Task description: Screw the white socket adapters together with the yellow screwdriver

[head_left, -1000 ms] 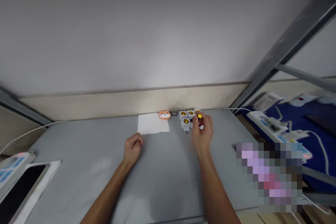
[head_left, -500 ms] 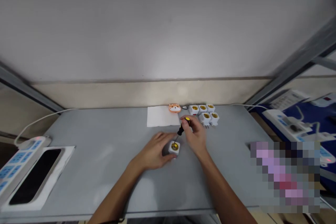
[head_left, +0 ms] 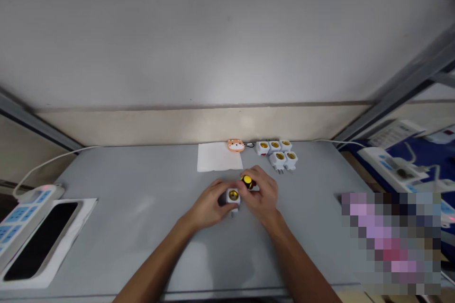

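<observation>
My left hand (head_left: 209, 204) grips a white lamp socket adapter (head_left: 233, 202) between thumb and fingers, its gold-coloured threaded opening facing up. Just right of it, my right hand (head_left: 261, 194) is closed around a screwdriver (head_left: 247, 181) with a black and yellow handle. The handle's yellow end points toward me, and its shaft is hidden from view. Both hands are close together, with the right fingertips beside the socket.
Several similar white sockets (head_left: 279, 157) stand in a group at the back right. A white paper sheet (head_left: 216, 158) and an orange animal-faced case (head_left: 236, 145) lie near the wall. Far left are a phone (head_left: 42, 241) and a power strip (head_left: 26, 218); another power strip (head_left: 391, 168) sits right.
The screwdriver has come out of the socket's opening and its handle now tips toward me at the socket's right. The socket has tilted slightly, showing more of its near side.
</observation>
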The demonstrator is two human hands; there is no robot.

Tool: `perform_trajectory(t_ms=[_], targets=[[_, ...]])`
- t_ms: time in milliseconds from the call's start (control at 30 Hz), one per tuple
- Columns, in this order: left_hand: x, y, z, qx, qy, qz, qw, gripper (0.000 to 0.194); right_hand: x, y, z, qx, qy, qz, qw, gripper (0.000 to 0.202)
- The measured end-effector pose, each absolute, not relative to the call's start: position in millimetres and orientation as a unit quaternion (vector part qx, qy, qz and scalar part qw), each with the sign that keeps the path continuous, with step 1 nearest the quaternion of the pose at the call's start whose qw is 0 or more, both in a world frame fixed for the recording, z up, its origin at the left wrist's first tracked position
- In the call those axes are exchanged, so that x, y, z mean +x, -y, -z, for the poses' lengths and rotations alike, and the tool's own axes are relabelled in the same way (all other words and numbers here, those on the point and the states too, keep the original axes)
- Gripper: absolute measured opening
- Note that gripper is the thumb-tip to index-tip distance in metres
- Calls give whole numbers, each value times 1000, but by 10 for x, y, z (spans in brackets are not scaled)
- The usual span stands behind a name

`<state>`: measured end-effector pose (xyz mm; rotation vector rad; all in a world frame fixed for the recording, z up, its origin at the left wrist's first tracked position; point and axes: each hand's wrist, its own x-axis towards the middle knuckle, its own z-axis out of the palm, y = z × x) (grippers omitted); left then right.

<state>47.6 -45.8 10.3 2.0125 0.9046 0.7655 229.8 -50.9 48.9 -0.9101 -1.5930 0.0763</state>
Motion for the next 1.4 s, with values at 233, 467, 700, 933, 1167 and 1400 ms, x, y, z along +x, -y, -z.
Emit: perform_trajectory(t_ms=[233, 467, 700, 933, 1167, 1400], targets=[[488, 457, -102, 789, -369, -309, 381, 34, 2274, 512, -481, -404, 686, -68, 602, 4], [470, 463, -91, 796, -360, -304, 379, 36, 2262, 516, -527, -404, 678, -88, 608, 5], [496, 451, -98, 792, -369, -302, 381, 38, 2290, 505, -572, -410, 664, -111, 615, 7], [494, 437, -70, 785, -372, -313, 384, 43, 2366, 517, -642, -380, 658, -232, 608, 21], [478, 434, -53, 790, -366, -314, 379, 42, 2419, 495, -570, -345, 588, -410, 605, 30], [479, 447, -43, 784, -385, -306, 379, 45, 2305, 499, -607, -280, 513, -544, 602, 31]])
